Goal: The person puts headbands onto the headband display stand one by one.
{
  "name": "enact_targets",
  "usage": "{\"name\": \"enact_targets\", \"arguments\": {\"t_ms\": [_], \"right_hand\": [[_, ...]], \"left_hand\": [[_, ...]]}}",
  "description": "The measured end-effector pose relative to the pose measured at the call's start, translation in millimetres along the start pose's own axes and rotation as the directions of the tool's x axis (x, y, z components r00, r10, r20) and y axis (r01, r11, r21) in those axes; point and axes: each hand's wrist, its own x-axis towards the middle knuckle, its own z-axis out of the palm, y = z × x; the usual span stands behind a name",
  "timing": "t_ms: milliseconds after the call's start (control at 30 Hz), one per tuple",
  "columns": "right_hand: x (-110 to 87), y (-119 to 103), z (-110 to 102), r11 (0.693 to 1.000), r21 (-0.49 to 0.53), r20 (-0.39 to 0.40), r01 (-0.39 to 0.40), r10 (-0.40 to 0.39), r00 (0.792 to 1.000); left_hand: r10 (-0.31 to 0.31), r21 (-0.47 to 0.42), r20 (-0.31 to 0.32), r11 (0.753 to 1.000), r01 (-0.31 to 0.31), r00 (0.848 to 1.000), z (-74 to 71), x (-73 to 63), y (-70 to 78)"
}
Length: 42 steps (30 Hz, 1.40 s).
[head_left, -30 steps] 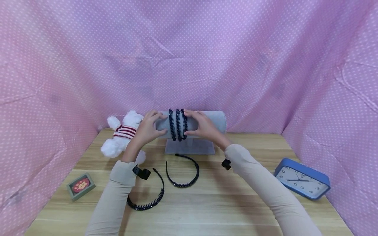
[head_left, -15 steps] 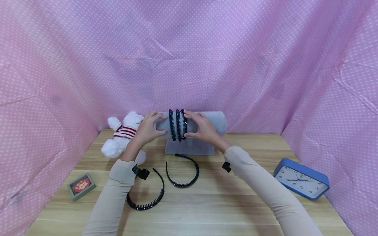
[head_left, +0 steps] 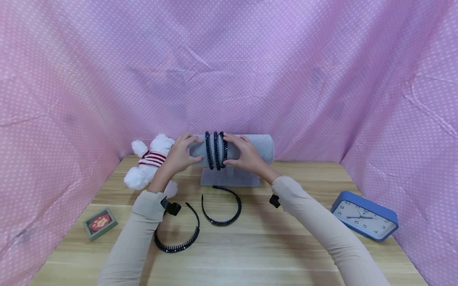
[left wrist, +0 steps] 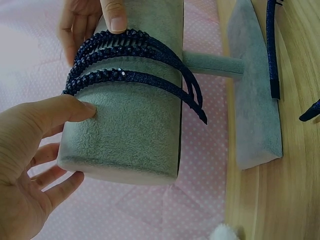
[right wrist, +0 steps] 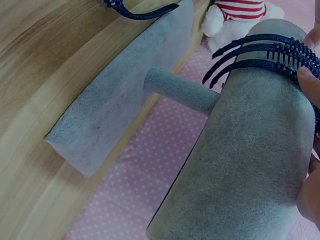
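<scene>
A grey padded T-bar display stand (head_left: pixel 264 147) stands at the back of the table. Three dark beaded headbands (left wrist: pixel 120 75) with comb teeth sit side by side over its roll, their tips hanging down at the front. My left hand (head_left: pixel 179 155) grips the roll's left end, thumb on the front and fingers on the far side. In the head view my right hand (head_left: pixel 247 155) spans the rightmost headband (head_left: pixel 224 150), thumb below and fingers above. The right thumb (right wrist: pixel 309 82) lies at that headband's edge in the right wrist view.
Two more dark headbands lie on the wooden table, one in front of the stand (head_left: pixel 222 223) and one nearer (head_left: pixel 176 249), partly behind the left sleeve. A white plush toy (head_left: pixel 139 177), a small green frame (head_left: pixel 100 223) and a blue clock (head_left: pixel 365 216) stand around.
Almost nothing differs: both hands keep their places on the stand and headbands, with only a slight shift of the whole view.
</scene>
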Motion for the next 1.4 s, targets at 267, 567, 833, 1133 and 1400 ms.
{"name": "enact_targets", "arguments": {"t_ms": [267, 567, 833, 1133, 1400], "right_hand": [[-1.2, 2.2, -1.6, 0.999, 0.018, -0.032, 0.032, -0.032, 0.999], [-13.5, -8.1, -7.6, 0.991, -0.021, -0.001, 0.13, -0.13, 0.992], [-43.5, -11.3, -3.9, 0.961, -0.037, 0.012, 0.274, -0.274, 0.962], [-85.7, -10.2, 6.4, 0.967, 0.011, 0.181, 0.254, -0.252, 0.951], [-105.1, -7.8, 13.3, 0.976, 0.043, 0.491, 0.213, -0.206, 0.846]], "left_hand": [[-0.009, -0.011, 0.012, 1.0, 0.009, 1.0, -0.7, 0.7, 2.0], [-0.003, -0.01, 0.003, 1.0, 0.003, 1.0, -1.9, -0.2, 2.6], [0.003, -0.009, -0.004, 1.0, -0.003, 1.0, -1.6, 0.9, 0.9], [0.021, -0.018, -0.006, 1.0, -0.021, 1.0, 1.2, 1.1, -0.5], [0.021, -0.026, -0.021, 0.999, -0.021, 1.0, 0.7, 1.3, -2.0]]}}
